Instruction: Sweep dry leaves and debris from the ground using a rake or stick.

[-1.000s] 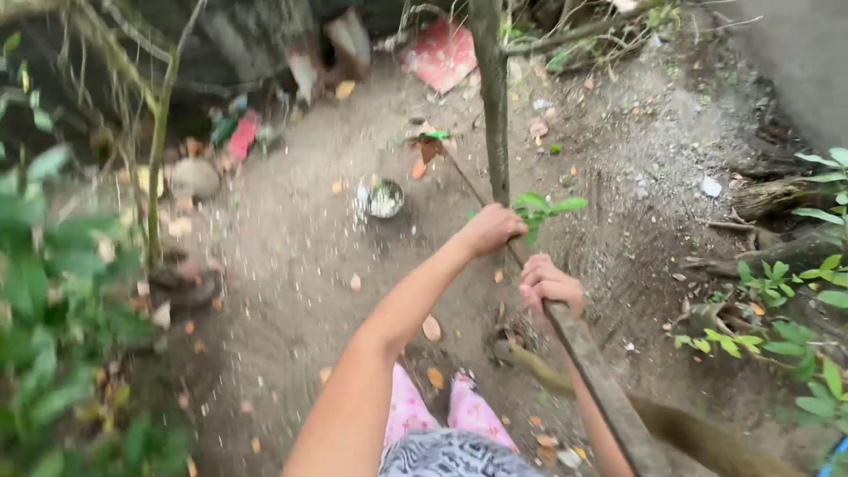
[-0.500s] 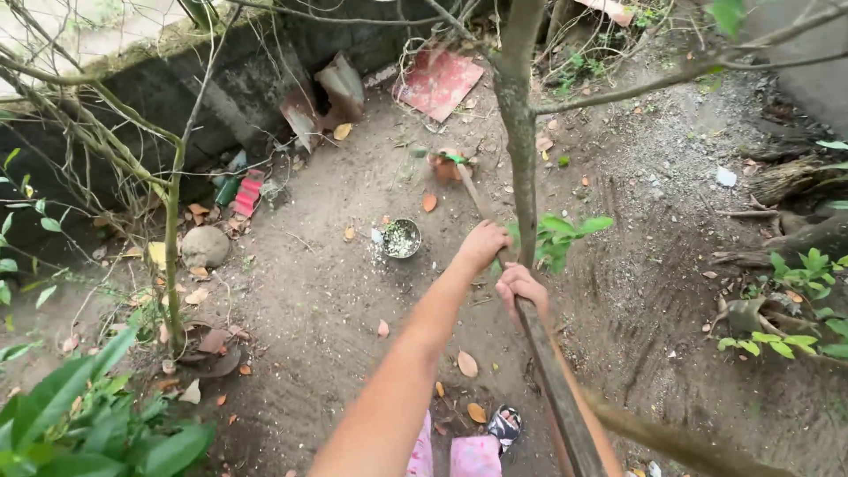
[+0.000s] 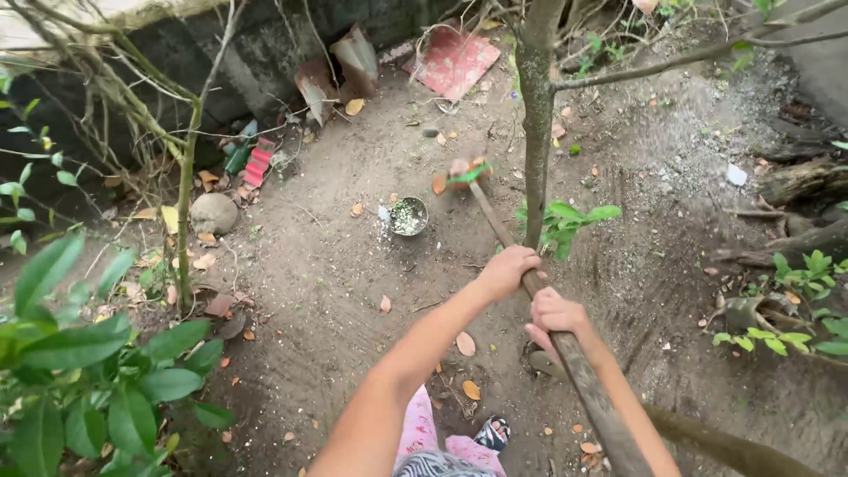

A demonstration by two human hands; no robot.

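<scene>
Hands grip a long wooden handle (image 3: 565,353) that runs diagonally from the lower right of the frame up toward the centre. The left hand (image 3: 508,272) sits higher on the shaft, its fingers clenched around the wood; the right hand (image 3: 555,316) sits just below it, fingers wrapped around the same shaft, the two hands almost touching. The far end of the handle reaches the bare soil just left of a thin tree trunk (image 3: 536,115), where an orange-brown tool head (image 3: 464,172) with a bit of green on it seems to rest on the ground, though its shape is hard to make out. A small round bowl (image 3: 408,215) holding pale scraps stands on the dirt to the left of that end, near but apart from it. A red flat tile (image 3: 455,62) lies at the upper centre of the frame by a dark wall (image 3: 265,53). A round stone (image 3: 213,213) sits at the left, beside a slim bare stem (image 3: 185,221). Broad green leaves (image 3: 79,371) fill the lower left corner. Pink trouser legs (image 3: 415,424) show at the bottom centre.
</scene>
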